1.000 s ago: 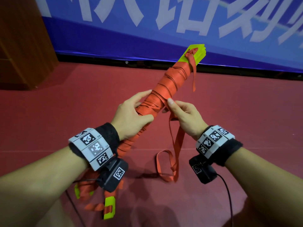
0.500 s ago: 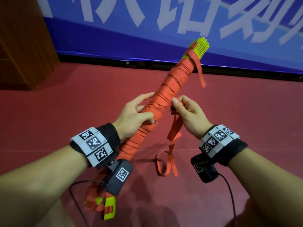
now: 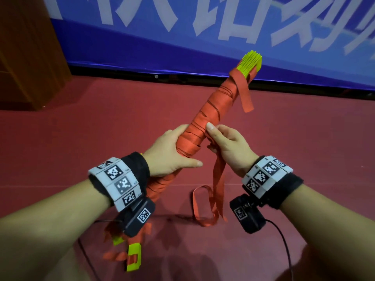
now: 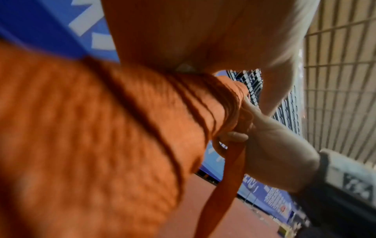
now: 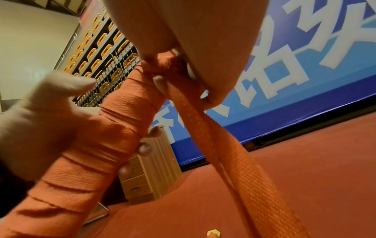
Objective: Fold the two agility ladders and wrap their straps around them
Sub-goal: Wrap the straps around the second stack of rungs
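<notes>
A folded agility ladder (image 3: 215, 110) forms a long bundle wound in orange strap, its yellow-green rung ends (image 3: 250, 62) fanning out at the far tip. My left hand (image 3: 172, 153) grips the bundle near its middle, fingers curled round it. My right hand (image 3: 225, 142) pinches the loose orange strap (image 3: 219, 179) right against the bundle's right side; the rest of the strap hangs down to the floor in a loop. In the right wrist view the strap (image 5: 230, 145) runs down from my fingers beside the wrapped bundle (image 5: 97, 136). A second ladder is not in sight.
The red floor (image 3: 81, 128) spreads all around. A blue banner wall (image 3: 203, 37) stands behind, with a wooden cabinet (image 3: 26, 53) at the left. More orange strap and a yellow-green clip (image 3: 134, 258) hang below my left wrist. Camera cables trail from both wrists.
The bundle has tipped more upright and turned in my hands. My right hand moved up against it with the strap, and the left hand's grip shifted round the bundle.
</notes>
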